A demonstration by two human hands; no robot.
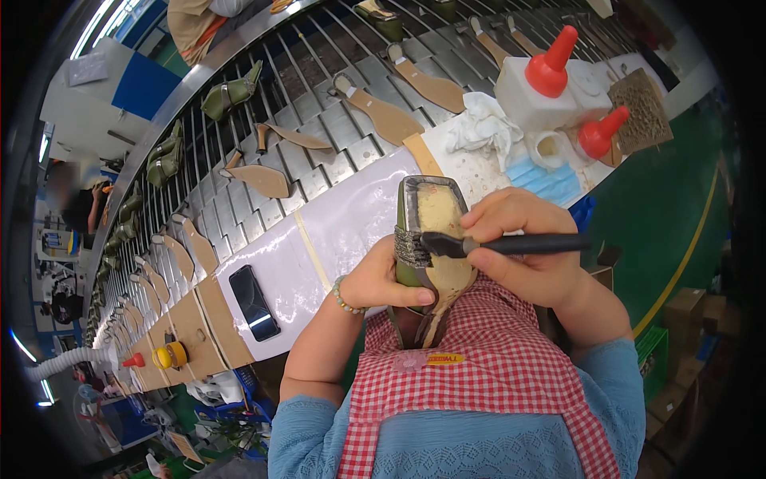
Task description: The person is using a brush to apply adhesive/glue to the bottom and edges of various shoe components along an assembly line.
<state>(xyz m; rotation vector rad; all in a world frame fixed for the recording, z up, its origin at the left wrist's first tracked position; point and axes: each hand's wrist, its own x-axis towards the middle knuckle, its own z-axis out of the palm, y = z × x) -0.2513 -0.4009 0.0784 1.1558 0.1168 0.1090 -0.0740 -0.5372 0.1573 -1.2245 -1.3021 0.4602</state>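
Note:
A green shoe upper on a last (439, 206) is held bottom up in front of my apron, its pale underside bordered by a dark edge. My left hand (381, 275) is closed round its left side, with the thumb across the narrow part. In my right hand (531, 243) is a black-handled brush (550, 243), held between thumb and fingers. Its dark head rests on or just over the middle of the underside, by the gathered edge; contact is hard to judge. My fingers cover part of the handle.
Ahead, a slatted metal conveyor (299, 172) carries tan soles (383, 112) and green uppers (231, 94). The white-covered bench (359, 203) bears a phone (254, 303). At right stand a red-capped white bottle (531, 92), an open pot (549, 148), crumpled cloth (483, 128) and a blue mask (542, 180).

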